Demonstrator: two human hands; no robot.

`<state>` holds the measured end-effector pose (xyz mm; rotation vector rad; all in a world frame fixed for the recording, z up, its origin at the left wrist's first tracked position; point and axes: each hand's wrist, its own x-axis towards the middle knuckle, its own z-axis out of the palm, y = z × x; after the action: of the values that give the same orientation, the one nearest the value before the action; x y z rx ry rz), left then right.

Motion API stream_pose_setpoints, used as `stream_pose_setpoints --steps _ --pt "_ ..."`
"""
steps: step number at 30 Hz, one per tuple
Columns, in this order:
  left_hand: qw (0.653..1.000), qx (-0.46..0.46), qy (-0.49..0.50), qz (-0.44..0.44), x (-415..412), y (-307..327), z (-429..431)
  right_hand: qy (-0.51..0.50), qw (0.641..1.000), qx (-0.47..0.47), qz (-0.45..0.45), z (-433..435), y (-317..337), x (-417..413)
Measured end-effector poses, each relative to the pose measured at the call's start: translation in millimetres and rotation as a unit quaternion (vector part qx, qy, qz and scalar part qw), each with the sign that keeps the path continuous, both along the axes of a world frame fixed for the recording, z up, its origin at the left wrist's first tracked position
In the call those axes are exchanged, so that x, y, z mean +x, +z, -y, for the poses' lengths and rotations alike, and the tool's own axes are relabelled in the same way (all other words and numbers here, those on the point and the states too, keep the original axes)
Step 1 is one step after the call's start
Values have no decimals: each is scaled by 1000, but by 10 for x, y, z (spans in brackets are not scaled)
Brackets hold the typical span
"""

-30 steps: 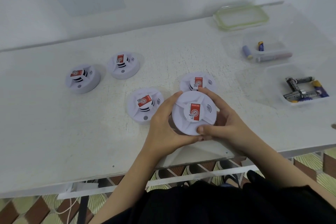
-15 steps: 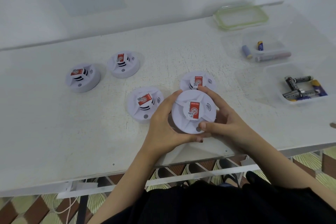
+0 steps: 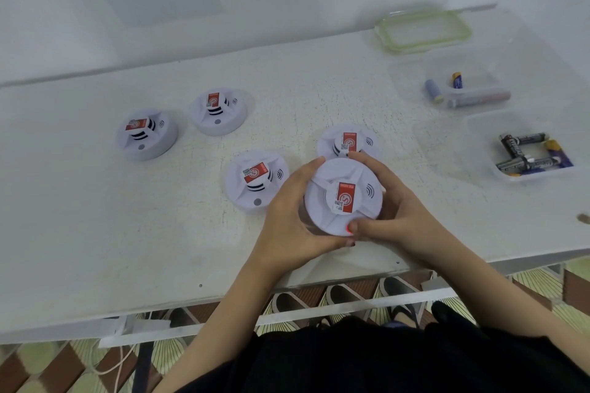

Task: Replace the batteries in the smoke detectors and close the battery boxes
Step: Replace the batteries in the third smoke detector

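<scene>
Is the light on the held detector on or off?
On: a red glow shows at the near rim of the detector, beside the right hand.

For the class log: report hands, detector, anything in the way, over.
Gripping one smoke detector, face up: left hand, right hand. Its red light lit at near edge. Close behind it, second detector.

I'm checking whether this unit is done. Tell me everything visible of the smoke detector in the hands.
The smoke detector is a round white plastic disc with a raised centre bearing a red label and a sound-wave mark. A red light glows at its near edge. The left hand and right hand grip its rim near the front edge of the table.
</scene>
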<state>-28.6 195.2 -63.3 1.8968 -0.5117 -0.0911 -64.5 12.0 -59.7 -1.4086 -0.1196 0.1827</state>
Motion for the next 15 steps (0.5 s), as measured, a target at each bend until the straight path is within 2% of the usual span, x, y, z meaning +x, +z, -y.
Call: stream_pose_setpoints --steps 10,15 --pt "1000 -1 2 7 -2 -13 -10 0 1000 -7 5 -7 2 -2" --pt "1000 -7 -1 6 -2 -11 -2 20 999 36 -17 22 19 -1"
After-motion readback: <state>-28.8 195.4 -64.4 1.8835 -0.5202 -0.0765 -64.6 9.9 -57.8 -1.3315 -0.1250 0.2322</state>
